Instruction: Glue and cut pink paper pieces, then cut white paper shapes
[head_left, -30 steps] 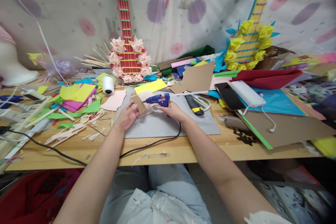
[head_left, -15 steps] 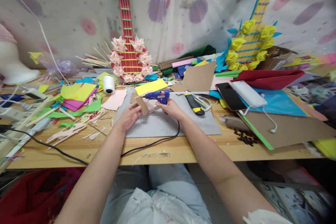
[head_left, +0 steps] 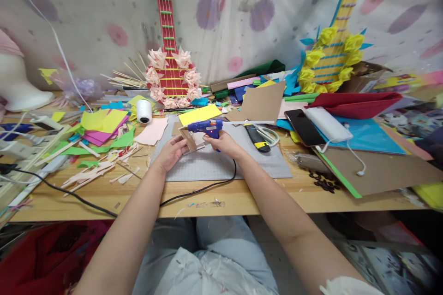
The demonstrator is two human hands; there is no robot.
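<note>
My right hand (head_left: 224, 144) is closed around a blue glue gun (head_left: 206, 126), whose nozzle points left at a small brown cardboard piece (head_left: 188, 138). That cardboard piece is held tilted by my left hand (head_left: 169, 154), fingers pinched on its lower edge. Both hands hover over a grey cutting mat (head_left: 221, 161) on the wooden table (head_left: 104, 193). The gun's black cord (head_left: 200, 188) trails back over the mat toward the table's front edge.
A yellow strip (head_left: 200, 114), scissors (head_left: 268, 134), a black-and-yellow cutter (head_left: 258, 139) and a white spool (head_left: 143, 110) lie behind the mat. Coloured paper scraps (head_left: 100, 124) cover the left. A phone (head_left: 302, 126), power bank (head_left: 326, 123) and cardboard sheets (head_left: 377, 168) lie right. Two decorated paper guitars (head_left: 169, 69) lean on the wall.
The glue gun has shifted left and slightly up, its nozzle now at the cardboard piece's top edge. My left hand has turned the cardboard a little more upright.
</note>
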